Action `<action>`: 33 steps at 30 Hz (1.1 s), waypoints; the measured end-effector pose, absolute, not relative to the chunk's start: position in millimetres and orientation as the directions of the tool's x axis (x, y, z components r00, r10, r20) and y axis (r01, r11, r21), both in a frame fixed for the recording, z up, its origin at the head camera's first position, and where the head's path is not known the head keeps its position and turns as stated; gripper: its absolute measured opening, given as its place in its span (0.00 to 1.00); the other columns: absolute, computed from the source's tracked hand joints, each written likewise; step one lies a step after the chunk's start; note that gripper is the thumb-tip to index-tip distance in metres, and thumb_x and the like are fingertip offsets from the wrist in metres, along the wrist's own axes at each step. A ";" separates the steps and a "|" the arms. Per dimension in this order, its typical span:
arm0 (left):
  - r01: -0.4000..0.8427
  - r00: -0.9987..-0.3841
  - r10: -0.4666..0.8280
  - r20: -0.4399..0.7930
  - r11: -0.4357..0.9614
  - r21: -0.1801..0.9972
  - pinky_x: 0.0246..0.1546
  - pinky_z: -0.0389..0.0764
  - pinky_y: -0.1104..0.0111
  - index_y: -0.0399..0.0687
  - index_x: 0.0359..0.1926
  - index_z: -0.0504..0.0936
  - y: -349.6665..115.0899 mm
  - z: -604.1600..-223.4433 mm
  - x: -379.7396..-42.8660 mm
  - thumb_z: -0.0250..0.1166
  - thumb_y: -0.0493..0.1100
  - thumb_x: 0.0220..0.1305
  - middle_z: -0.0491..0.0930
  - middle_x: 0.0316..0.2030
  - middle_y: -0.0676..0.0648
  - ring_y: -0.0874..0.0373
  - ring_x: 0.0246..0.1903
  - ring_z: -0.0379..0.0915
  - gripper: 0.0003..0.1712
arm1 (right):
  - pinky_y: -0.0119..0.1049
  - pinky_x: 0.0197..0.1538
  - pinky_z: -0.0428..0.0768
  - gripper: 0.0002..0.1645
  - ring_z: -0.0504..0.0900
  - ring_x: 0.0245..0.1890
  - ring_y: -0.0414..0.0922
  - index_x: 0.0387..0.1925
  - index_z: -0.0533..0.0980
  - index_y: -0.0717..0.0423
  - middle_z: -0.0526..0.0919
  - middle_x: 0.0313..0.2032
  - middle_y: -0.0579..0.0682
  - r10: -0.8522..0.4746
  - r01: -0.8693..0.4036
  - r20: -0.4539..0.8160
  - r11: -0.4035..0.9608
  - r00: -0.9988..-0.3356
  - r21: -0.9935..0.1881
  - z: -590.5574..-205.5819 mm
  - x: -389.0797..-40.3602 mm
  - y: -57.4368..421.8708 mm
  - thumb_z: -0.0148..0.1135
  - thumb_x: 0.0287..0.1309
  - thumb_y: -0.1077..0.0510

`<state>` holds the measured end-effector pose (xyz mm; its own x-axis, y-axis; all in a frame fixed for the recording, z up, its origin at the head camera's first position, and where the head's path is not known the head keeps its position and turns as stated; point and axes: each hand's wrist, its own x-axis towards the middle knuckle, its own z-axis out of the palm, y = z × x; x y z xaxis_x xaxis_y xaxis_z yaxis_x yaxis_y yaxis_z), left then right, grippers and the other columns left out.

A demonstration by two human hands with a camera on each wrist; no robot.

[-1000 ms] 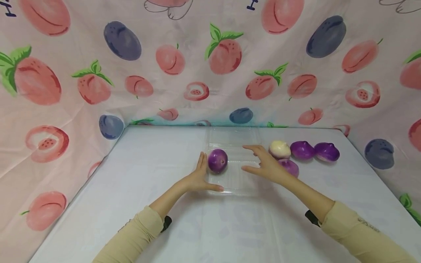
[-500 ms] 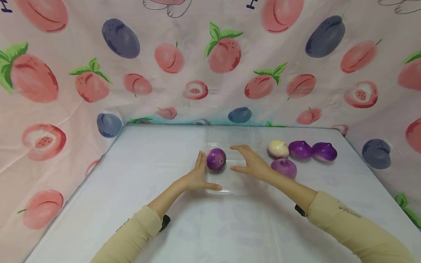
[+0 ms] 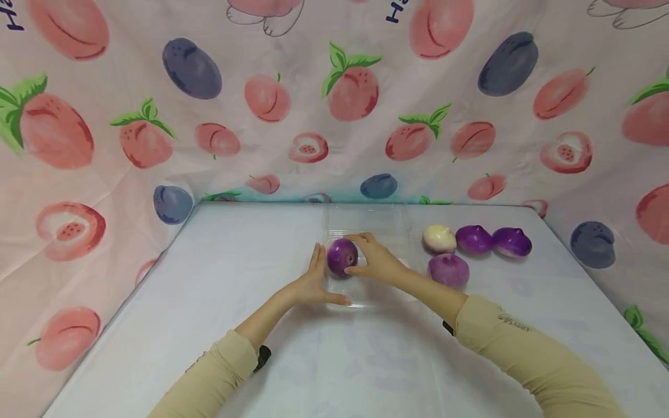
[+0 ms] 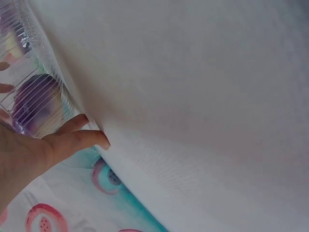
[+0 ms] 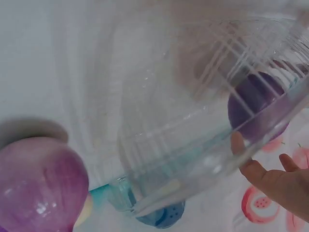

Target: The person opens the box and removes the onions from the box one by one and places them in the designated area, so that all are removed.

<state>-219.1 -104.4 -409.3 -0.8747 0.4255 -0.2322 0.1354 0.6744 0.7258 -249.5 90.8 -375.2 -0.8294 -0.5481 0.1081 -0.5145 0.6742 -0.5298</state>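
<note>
A purple onion [image 3: 341,256] sits in the left part of an open clear plastic container [image 3: 376,293]. My right hand [image 3: 378,261] reaches round this onion from the right, fingers at its far side and thumb on its near side. In the right wrist view, a fingertip meets the onion [image 5: 256,106], seen through the clear wall. My left hand [image 3: 309,284] rests along the container's left wall with straight fingers, its thumb stretched along the front rim. Through the ribbed wall, the left wrist view shows the onion [image 4: 36,104] beside that hand [image 4: 53,150].
Right of the container lie a pale onion [image 3: 439,238], a lighter purple onion [image 3: 449,270] and two dark purple onions, one [image 3: 474,240] beside the other [image 3: 512,242]. A fruit-print cloth [image 3: 282,139] hangs behind the white table [image 3: 251,244].
My right hand has moved left across the container until its fingers and thumb came round the purple onion. The left hand has stayed at the container's left side.
</note>
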 end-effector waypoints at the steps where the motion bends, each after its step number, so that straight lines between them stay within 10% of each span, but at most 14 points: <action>1: 0.135 -0.874 0.426 -0.234 0.676 0.725 0.69 0.49 0.45 0.40 0.70 0.21 -104.6 -409.6 -218.8 0.72 0.66 0.43 0.11 0.69 0.39 0.40 0.72 0.19 0.79 | 0.57 0.55 0.75 0.42 0.74 0.56 0.65 0.65 0.62 0.59 0.65 0.61 0.69 -0.543 -0.510 0.104 0.682 -0.833 -0.524 -376.1 -249.8 87.8 0.69 0.52 0.54; 33: 0.129 -0.872 0.426 -0.242 0.676 0.725 0.69 0.50 0.47 0.41 0.71 0.21 -104.9 -410.1 -220.6 0.71 0.69 0.41 0.11 0.70 0.41 0.41 0.72 0.21 0.80 | 0.54 0.51 0.79 0.37 0.75 0.49 0.65 0.59 0.64 0.59 0.67 0.53 0.67 -0.533 -0.476 0.047 0.708 -0.845 -0.521 -389.1 -258.6 53.3 0.72 0.48 0.59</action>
